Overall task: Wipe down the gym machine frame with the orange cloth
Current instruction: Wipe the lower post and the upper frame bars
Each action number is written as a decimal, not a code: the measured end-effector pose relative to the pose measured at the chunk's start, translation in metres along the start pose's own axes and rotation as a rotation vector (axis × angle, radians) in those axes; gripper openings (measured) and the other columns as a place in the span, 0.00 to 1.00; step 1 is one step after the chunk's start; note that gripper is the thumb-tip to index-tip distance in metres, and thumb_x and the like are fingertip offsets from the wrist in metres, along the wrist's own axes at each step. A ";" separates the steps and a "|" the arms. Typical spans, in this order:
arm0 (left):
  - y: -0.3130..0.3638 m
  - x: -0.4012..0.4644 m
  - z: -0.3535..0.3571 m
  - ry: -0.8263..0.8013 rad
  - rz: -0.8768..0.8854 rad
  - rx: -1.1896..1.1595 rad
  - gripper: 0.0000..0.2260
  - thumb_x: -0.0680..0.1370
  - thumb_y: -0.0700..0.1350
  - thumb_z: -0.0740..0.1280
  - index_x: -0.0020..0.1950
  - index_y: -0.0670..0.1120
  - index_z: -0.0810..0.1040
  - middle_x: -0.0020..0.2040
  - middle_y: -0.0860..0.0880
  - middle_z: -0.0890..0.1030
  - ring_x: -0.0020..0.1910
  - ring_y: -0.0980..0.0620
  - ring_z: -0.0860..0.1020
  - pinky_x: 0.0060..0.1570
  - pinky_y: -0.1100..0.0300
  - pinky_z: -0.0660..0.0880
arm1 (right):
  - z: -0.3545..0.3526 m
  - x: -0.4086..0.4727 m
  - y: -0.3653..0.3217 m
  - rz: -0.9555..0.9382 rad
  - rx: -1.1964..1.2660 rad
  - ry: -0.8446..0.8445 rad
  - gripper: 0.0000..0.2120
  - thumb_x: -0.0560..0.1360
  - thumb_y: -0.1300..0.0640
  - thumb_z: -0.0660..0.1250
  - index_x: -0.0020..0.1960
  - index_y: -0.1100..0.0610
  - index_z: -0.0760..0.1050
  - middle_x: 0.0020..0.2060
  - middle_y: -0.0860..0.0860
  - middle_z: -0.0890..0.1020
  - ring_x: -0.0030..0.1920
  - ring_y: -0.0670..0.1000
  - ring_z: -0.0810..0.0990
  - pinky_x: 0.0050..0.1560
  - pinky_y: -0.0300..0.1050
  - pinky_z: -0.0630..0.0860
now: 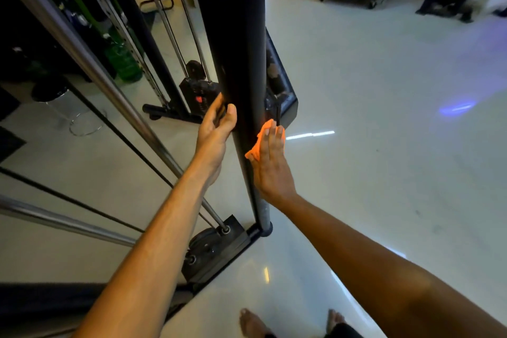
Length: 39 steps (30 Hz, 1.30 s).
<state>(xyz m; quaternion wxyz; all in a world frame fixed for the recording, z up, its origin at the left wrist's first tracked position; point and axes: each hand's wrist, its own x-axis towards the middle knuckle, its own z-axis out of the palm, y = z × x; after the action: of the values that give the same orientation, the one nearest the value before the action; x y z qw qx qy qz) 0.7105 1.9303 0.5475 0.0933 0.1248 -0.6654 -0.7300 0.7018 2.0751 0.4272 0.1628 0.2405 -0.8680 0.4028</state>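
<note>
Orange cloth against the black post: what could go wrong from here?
1. The right hand presses the cloth with flat fingers, not gripping, so it may slip off the post.
2. The left hand sits beside the cables and could get snagged.
3. Bare feet may slide on the glossy floor.

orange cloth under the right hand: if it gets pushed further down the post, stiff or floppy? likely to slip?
Probably floppy: the orange cloth bunches in soft folds under the flat right hand. Likely light, as an open palm alone pins it. It may slide easily on the smooth black post, and could drop if pressure eases.
</note>
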 end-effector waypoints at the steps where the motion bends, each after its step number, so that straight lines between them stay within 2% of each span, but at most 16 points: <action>1: -0.005 -0.001 0.001 0.003 0.001 0.002 0.31 0.84 0.55 0.71 0.85 0.56 0.65 0.80 0.56 0.73 0.79 0.57 0.70 0.82 0.48 0.65 | 0.000 0.004 -0.004 0.014 0.038 0.014 0.47 0.89 0.55 0.64 0.85 0.46 0.26 0.86 0.48 0.31 0.87 0.58 0.35 0.80 0.72 0.64; 5: -0.024 0.001 0.000 0.028 0.000 -0.026 0.27 0.85 0.51 0.70 0.83 0.56 0.67 0.70 0.64 0.80 0.73 0.62 0.75 0.80 0.53 0.67 | 0.007 0.028 -0.016 -0.042 0.083 0.141 0.48 0.87 0.57 0.68 0.87 0.52 0.31 0.85 0.46 0.29 0.87 0.57 0.35 0.83 0.74 0.56; 8: -0.040 0.004 -0.001 0.021 -0.004 -0.066 0.24 0.87 0.46 0.67 0.83 0.51 0.68 0.75 0.55 0.79 0.76 0.56 0.74 0.81 0.50 0.67 | 0.030 0.009 0.024 -0.116 -0.041 0.115 0.52 0.86 0.55 0.71 0.86 0.53 0.29 0.86 0.51 0.32 0.87 0.62 0.38 0.84 0.72 0.56; 10: -0.057 0.005 0.001 0.037 0.008 -0.065 0.23 0.87 0.46 0.66 0.83 0.49 0.69 0.75 0.54 0.79 0.76 0.55 0.74 0.81 0.48 0.66 | 0.049 -0.016 0.062 -0.137 -0.088 0.058 0.53 0.85 0.56 0.72 0.87 0.54 0.30 0.87 0.55 0.34 0.87 0.63 0.40 0.83 0.72 0.57; 13: -0.082 0.002 0.004 0.052 0.014 -0.054 0.24 0.88 0.48 0.66 0.84 0.48 0.68 0.77 0.50 0.77 0.78 0.53 0.73 0.82 0.44 0.64 | 0.061 -0.031 0.083 -0.180 -0.039 0.002 0.52 0.86 0.57 0.71 0.87 0.53 0.29 0.87 0.54 0.34 0.87 0.62 0.39 0.82 0.73 0.58; 17: -0.106 0.005 0.003 0.063 0.021 -0.026 0.30 0.84 0.51 0.69 0.85 0.51 0.65 0.81 0.49 0.73 0.81 0.50 0.69 0.83 0.42 0.62 | 0.059 -0.004 0.062 -0.223 0.056 0.117 0.48 0.88 0.54 0.67 0.86 0.54 0.31 0.86 0.51 0.31 0.87 0.62 0.37 0.83 0.73 0.54; 20: -0.128 0.011 -0.004 0.061 0.053 0.012 0.30 0.83 0.52 0.69 0.84 0.51 0.66 0.82 0.44 0.69 0.82 0.46 0.68 0.82 0.42 0.63 | 0.078 -0.007 0.083 -0.286 0.009 0.152 0.47 0.88 0.54 0.67 0.86 0.54 0.31 0.86 0.51 0.31 0.87 0.62 0.38 0.84 0.73 0.51; 23: -0.153 0.010 -0.006 -0.013 0.036 0.098 0.31 0.81 0.62 0.70 0.81 0.52 0.71 0.79 0.48 0.74 0.79 0.49 0.72 0.81 0.40 0.64 | 0.106 -0.049 0.129 -0.286 -0.038 0.061 0.51 0.87 0.55 0.68 0.86 0.50 0.27 0.86 0.51 0.31 0.87 0.62 0.37 0.79 0.75 0.63; 26: -0.172 0.010 -0.005 -0.006 0.039 0.085 0.25 0.82 0.63 0.68 0.75 0.52 0.75 0.69 0.51 0.80 0.72 0.49 0.77 0.80 0.40 0.66 | 0.119 -0.062 0.147 -0.281 0.019 0.022 0.50 0.87 0.54 0.67 0.86 0.52 0.27 0.86 0.53 0.32 0.87 0.63 0.37 0.76 0.71 0.71; 29: -0.189 0.017 -0.005 0.035 0.109 0.053 0.21 0.82 0.61 0.66 0.71 0.51 0.76 0.59 0.53 0.83 0.59 0.54 0.80 0.68 0.51 0.73 | 0.114 -0.041 0.129 -0.347 0.096 0.143 0.46 0.89 0.50 0.65 0.86 0.54 0.30 0.85 0.52 0.30 0.87 0.62 0.36 0.80 0.71 0.65; 31: -0.211 0.020 -0.002 0.055 0.174 -0.012 0.24 0.85 0.59 0.65 0.76 0.47 0.74 0.71 0.55 0.80 0.70 0.54 0.78 0.69 0.53 0.72 | 0.117 -0.036 0.123 -0.393 0.107 0.240 0.44 0.89 0.52 0.64 0.87 0.57 0.33 0.85 0.53 0.32 0.87 0.63 0.37 0.82 0.71 0.59; 32: -0.215 0.024 -0.001 0.067 0.197 -0.035 0.22 0.87 0.56 0.63 0.77 0.47 0.74 0.73 0.56 0.79 0.72 0.56 0.77 0.70 0.54 0.73 | 0.120 -0.033 0.124 -0.398 0.109 0.255 0.42 0.89 0.53 0.64 0.87 0.59 0.35 0.86 0.54 0.34 0.87 0.63 0.37 0.83 0.71 0.59; 34: -0.224 0.025 0.000 0.068 0.244 -0.056 0.11 0.88 0.52 0.61 0.68 0.51 0.77 0.62 0.59 0.84 0.62 0.60 0.81 0.64 0.58 0.75 | 0.137 -0.045 0.143 -0.416 0.069 0.262 0.40 0.90 0.53 0.63 0.87 0.61 0.39 0.87 0.58 0.37 0.87 0.63 0.38 0.82 0.71 0.59; 35: -0.230 0.026 0.000 0.064 0.275 -0.070 0.09 0.88 0.51 0.62 0.65 0.52 0.77 0.57 0.57 0.84 0.57 0.60 0.82 0.59 0.58 0.75 | 0.150 -0.059 0.161 -0.431 0.042 0.254 0.39 0.90 0.53 0.63 0.87 0.62 0.41 0.87 0.60 0.39 0.87 0.64 0.38 0.82 0.72 0.60; 37: -0.235 0.027 -0.001 0.046 0.314 -0.092 0.11 0.87 0.51 0.62 0.67 0.50 0.77 0.55 0.52 0.81 0.50 0.57 0.81 0.51 0.61 0.76 | 0.176 -0.087 0.194 -0.428 0.011 0.212 0.39 0.90 0.52 0.63 0.88 0.61 0.41 0.88 0.60 0.41 0.87 0.65 0.38 0.81 0.71 0.64; 39: -0.237 0.024 -0.001 0.021 0.354 -0.092 0.11 0.89 0.49 0.59 0.66 0.48 0.79 0.47 0.55 0.84 0.43 0.60 0.83 0.43 0.64 0.78 | 0.189 -0.098 0.205 -0.437 0.033 0.199 0.40 0.89 0.51 0.62 0.88 0.60 0.38 0.88 0.59 0.40 0.87 0.64 0.38 0.81 0.71 0.64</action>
<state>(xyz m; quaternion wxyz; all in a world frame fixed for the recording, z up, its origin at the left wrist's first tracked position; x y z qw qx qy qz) 0.6950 1.9452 0.3100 0.2329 0.0091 -0.6418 -0.7306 0.6541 2.0715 0.1353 0.3268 0.3844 -0.7683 0.3939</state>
